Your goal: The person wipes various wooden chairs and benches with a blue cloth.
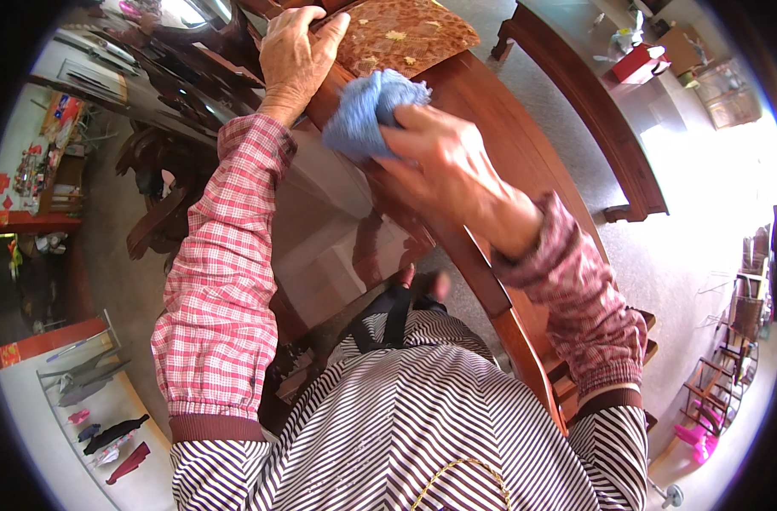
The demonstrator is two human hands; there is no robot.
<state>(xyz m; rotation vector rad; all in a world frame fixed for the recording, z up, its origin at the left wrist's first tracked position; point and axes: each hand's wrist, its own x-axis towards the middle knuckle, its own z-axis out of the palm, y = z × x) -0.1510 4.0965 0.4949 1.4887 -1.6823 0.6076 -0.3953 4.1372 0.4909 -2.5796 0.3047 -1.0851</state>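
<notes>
My right hand (443, 156) grips a bunched blue cloth (376, 115) and presses it on the edge of a polished reddish-brown wooden piece of furniture (516, 140). My left hand (299, 57), fingers bent and thumb apart, rests on the wood at the upper left; its palm side is hidden. A brown patterned cloth cover (401, 35) with pale flowers lies on the wood just beyond both hands. Below the cloth, a glossy dark panel (318, 236) shows reflections. Both forearms wear red checked sleeve covers.
Carved dark wood (171, 185) stands at the left. A long low wooden piece (586, 96) runs along the right, with a red box (641, 64) beyond it. Clothes (117, 434) hang at the lower left. Stacked racks (714, 377) stand at the far right.
</notes>
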